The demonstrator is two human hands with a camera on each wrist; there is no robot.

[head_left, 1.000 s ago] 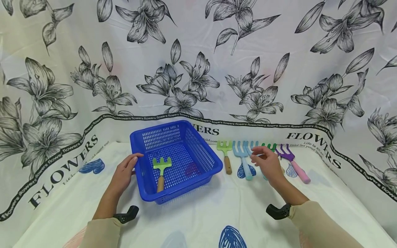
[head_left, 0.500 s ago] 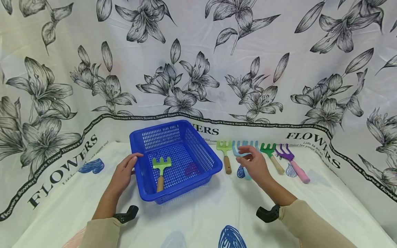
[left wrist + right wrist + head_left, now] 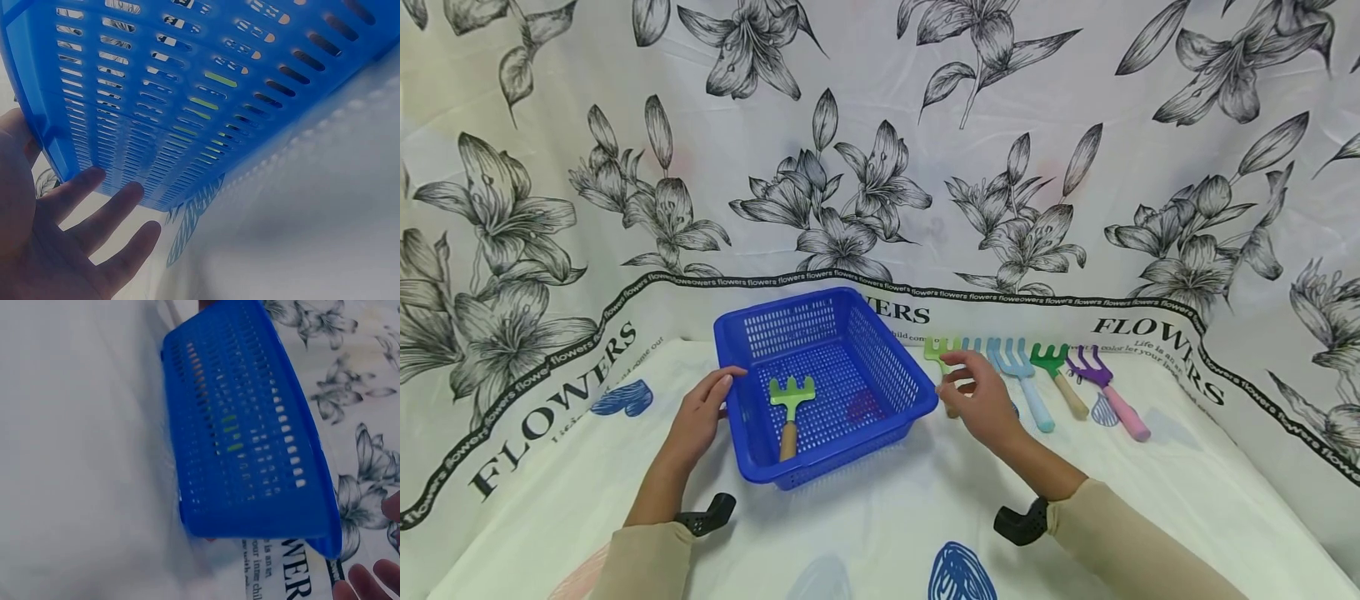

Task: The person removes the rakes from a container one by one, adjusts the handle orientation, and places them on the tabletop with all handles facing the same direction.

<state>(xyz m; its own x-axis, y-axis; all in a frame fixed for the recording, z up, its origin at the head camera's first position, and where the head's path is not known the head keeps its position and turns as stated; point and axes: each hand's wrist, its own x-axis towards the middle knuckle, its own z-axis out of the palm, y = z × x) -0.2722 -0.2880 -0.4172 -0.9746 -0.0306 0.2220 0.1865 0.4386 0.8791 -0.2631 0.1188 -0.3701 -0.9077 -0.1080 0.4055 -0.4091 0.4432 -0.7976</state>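
My left hand is at the left rim of a blue plastic basket. Its thumb lies over the rim while the fingers spread against the slotted outer wall. Inside the basket lies a small green hand rake with a wooden handle. My right hand, fingers loosely bent and holding nothing, hovers right of the basket. Partly behind it is another green rake with a wooden handle. In the right wrist view, a few fingertips appear beside the basket's end.
Right of that hand lie a light blue rake, a dark green rake with a wooden handle, and a purple rake with a pink handle. Another blue rake is mostly hidden. A flower-print cloth hangs behind.
My right hand has moved left, from over the blue rakes to beside the basket, uncovering the dark green rake and one blue rake. My left hand and the basket stay put.
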